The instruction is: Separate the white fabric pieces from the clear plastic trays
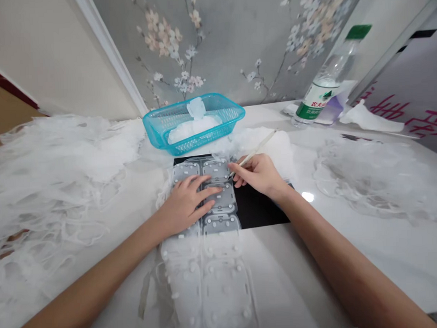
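A translucent moulded sheet (225, 278), made of rounded rectangular pieces in two columns, lies lengthwise before me. Its far part rests on a black mat (259, 208). My left hand (186, 203) is spread flat over the sheet, fingers apart and pressing on it. In my right hand (258, 174) is a thin pale pen-like tool (256, 150), gripped like a pencil. The tool's dark lower tip meets the right edge of a piece in the right column, near my left fingertips. Whether that tip is a blade is too small to tell.
A blue plastic basket (199, 144) holding whitish translucent pieces stands behind the sheet. Left lies a big heap of translucent scraps (60, 155), right another pile (369, 178). A white mound (275, 145) sits behind my right hand. A green-capped water bottle (325, 83) stands back right.
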### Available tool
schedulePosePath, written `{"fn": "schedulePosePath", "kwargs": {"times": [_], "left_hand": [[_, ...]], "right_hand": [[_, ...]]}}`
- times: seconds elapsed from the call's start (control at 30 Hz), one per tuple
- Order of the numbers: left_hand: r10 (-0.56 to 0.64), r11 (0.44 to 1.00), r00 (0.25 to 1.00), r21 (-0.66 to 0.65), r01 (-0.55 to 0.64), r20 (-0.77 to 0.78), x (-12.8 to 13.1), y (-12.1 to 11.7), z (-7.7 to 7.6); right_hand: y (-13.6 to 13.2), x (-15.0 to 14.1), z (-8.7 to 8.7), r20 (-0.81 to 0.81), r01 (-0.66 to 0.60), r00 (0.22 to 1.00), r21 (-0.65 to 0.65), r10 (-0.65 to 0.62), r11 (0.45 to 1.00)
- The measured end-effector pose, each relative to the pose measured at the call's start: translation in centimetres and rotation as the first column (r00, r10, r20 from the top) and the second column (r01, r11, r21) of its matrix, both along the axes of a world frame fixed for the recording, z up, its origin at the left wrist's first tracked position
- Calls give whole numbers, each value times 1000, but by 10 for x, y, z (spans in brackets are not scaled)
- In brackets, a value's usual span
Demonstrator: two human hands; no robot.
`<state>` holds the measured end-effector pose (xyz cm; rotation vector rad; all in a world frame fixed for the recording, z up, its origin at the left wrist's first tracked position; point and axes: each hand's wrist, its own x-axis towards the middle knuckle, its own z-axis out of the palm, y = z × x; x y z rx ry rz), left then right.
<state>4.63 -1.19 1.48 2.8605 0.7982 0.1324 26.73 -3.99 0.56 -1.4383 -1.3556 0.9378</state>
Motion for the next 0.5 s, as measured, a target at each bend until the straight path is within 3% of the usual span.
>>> {"fn": "schedulePosePath", "kwargs": {"times": [0.37, 0.43, 0.5], "left_hand": [[-24, 999, 998, -20, 25, 54, -1, 1, -1], [33, 999, 976, -38, -25, 218, -4, 3, 7], [144, 989, 887, -38, -142, 439, -8, 6, 20]], "right_hand": [[1, -8, -7, -198, 29, 980, 21, -25, 999], [1, -8, -9, -200, 36, 979, 29, -30, 999], [2, -8, -11, -201, 42, 979, 39, -34, 998]]}}
